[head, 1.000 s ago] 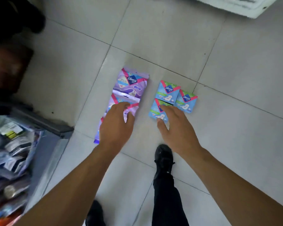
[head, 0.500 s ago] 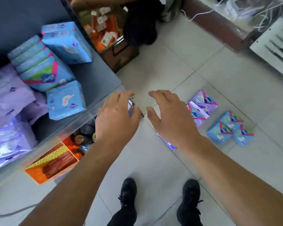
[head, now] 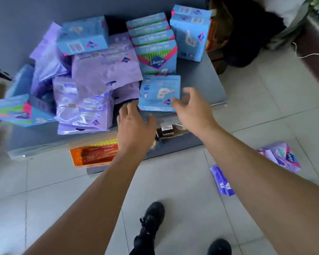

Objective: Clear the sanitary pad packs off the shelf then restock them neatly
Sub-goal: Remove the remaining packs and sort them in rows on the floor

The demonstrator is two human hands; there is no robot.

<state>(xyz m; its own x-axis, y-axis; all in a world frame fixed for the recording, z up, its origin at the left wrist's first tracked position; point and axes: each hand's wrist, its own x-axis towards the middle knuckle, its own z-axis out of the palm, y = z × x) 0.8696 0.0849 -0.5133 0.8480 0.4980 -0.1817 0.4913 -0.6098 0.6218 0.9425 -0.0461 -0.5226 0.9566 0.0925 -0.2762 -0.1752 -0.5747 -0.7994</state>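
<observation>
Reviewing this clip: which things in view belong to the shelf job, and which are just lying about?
Job:
- blue box packs
- purple plastic packs
- purple packs on the floor
- grey shelf
- left hand
- right hand

Lying about:
- orange carton
- brown jar

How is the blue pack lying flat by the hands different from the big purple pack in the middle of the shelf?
The blue pack is a neat, stiff-looking box shape; the purple pack is a soft, crinkled bag. The blue pack lies flat at the shelf's front edge by the right hand; the purple pack leans tilted on a messy heap. The blue pack looks smaller than the purple pack. Both carry the same small dark logo, and neither is held.
</observation>
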